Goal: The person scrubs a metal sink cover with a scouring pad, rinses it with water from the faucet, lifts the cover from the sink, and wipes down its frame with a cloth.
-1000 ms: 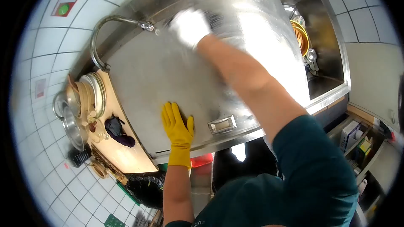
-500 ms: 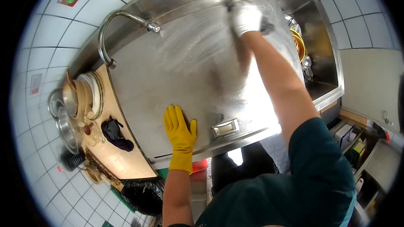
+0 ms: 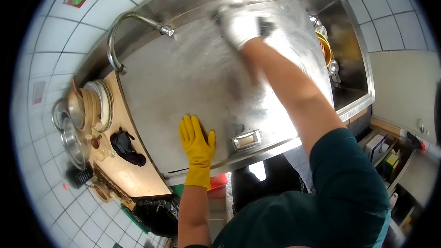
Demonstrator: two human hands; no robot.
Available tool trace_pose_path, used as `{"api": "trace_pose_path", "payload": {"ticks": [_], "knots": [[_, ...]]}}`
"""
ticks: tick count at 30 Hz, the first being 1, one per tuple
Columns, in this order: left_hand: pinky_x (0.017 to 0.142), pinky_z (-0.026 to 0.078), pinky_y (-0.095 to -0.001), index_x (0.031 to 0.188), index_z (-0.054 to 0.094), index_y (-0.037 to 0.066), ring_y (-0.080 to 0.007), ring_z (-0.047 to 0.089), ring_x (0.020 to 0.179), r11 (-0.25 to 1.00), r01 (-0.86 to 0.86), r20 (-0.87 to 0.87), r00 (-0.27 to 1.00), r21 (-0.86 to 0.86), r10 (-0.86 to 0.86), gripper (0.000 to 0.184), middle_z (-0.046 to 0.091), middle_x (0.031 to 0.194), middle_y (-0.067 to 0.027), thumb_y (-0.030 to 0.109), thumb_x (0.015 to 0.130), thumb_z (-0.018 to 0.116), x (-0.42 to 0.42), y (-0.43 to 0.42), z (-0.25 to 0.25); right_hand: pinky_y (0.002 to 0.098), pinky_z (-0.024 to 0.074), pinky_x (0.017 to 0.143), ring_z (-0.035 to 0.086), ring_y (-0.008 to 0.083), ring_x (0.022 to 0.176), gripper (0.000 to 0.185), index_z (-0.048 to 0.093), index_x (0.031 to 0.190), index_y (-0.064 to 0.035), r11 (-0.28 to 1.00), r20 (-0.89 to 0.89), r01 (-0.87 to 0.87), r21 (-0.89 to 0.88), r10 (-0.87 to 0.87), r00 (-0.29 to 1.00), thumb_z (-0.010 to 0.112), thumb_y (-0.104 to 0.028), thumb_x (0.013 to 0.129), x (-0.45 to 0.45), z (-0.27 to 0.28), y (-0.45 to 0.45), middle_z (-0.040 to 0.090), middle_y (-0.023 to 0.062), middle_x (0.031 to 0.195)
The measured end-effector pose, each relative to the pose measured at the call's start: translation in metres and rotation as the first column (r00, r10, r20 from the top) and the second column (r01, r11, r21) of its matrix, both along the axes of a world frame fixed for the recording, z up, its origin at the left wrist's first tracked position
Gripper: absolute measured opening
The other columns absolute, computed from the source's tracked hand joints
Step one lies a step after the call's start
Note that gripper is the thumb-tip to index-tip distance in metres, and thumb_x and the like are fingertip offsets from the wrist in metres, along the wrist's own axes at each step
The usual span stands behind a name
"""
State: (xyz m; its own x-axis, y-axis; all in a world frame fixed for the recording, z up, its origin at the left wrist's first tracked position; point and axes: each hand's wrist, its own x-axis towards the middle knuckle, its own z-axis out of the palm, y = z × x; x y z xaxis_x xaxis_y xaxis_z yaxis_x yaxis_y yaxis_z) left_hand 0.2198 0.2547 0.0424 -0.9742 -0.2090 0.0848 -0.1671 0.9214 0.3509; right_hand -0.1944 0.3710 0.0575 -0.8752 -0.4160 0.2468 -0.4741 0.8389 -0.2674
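"Where's the dark pad [image 3: 265,26]?"
"Far on the table [image 3: 179,82], at my blurred right hand [image 3: 240,26]; I can't tell its grip. My left hand [image 3: 195,140] lies flat, near."
"Handling?"
"Probably light, soft; I'd hold its middle."

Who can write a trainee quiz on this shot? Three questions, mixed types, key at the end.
1. What colour is the glove on the left hand, which lies flat on the steel worktop?
2. True or false: the yellow-rimmed container is inside the sink basin.
3. The rectangular metal-framed fitting is nearest to: A) curved faucet, B) left hand, C) sink basin.

Key: 1. Yellow. 2. True. 3. B.
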Motion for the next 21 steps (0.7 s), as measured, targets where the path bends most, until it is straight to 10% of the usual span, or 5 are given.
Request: {"api": "trace_pose_path", "payload": {"ticks": [4,7,14,18,21], "knots": [[0.132,0.025,-0.0642,0.165,0.043,-0.007,-0.0561,0.037,0.158,1.0,-0.003,0.011,1.0,-0.016,0.004,0.083,0.039,0.172,-0.0349,0.037,0.101,0.072,0.001,-0.001,-0.005,0.0465,0.0567,0.088,0.076,0.027,0.108,0.025,0.077,0.12,-0.0174,0.9,0.035,-0.398,0.178,0.399,0.916,0.059,-0.023,0.105,0.094,0.003,-0.089,0.079,0.0038,0.125],[0.133,0.021,-0.0649,0.167,0.04,-0.008,-0.0564,0.033,0.159,0.998,0.005,0.056,0.998,-0.055,-0.002,0.083,0.035,0.174,-0.0348,0.038,0.104,0.069,0.006,-0.001,-0.006,0.0499,0.0579,0.091,0.075,0.0295,0.11,0.021,0.075,0.117,-0.0186,0.842,-0.045,-0.53,-0.095,0.529,0.848,0.059,-0.026,0.104,0.099,-0.025,-0.063,0.081,0.0044,0.114],[0.135,0.019,-0.0626,0.168,0.038,-0.007,-0.0553,0.03,0.162,0.996,0.015,0.056,0.998,-0.091,-0.01,0.082,0.034,0.175,-0.0344,0.037,0.106,0.067,0.005,0.001,-0.005,0.0541,0.0635,0.089,0.078,0.0387,0.108,0.042,0.069,0.144,-0.0167,0.947,-0.024,0.232,0.224,-0.233,0.972,0.053,-0.031,0.108,-0.082,-0.003,0.19,0.081,0.0154,0.121],[0.135,0.02,-0.0594,0.169,0.038,-0.006,-0.0528,0.032,0.162,0.991,0.025,0.058,0.998,-0.132,-0.018,0.078,0.035,0.175,-0.0335,0.035,0.108,0.065,0.004,0.001,-0.003,0.0492,0.0597,0.101,0.07,0.0348,0.128,0.044,0.072,0.143,-0.0154,0.967,-0.148,0.182,0.178,-0.157,0.976,0.065,-0.037,0.106,-0.064,-0.05,0.285,0.076,0.0081,0.139],[0.135,0.022,-0.0584,0.169,0.039,-0.005,-0.0523,0.033,0.162,0.989,0.052,0.031,0.998,-0.141,-0.048,0.075,0.036,0.175,-0.0334,0.034,0.11,0.064,0.005,0.0,-0.008,0.049,0.0622,0.094,0.076,0.036,0.107,0.036,0.076,0.13,-0.0113,0.97,-0.198,0.209,0.125,-0.182,0.963,0.067,-0.034,0.103,0.035,-0.037,0.323,0.08,0.0095,0.124]]}}
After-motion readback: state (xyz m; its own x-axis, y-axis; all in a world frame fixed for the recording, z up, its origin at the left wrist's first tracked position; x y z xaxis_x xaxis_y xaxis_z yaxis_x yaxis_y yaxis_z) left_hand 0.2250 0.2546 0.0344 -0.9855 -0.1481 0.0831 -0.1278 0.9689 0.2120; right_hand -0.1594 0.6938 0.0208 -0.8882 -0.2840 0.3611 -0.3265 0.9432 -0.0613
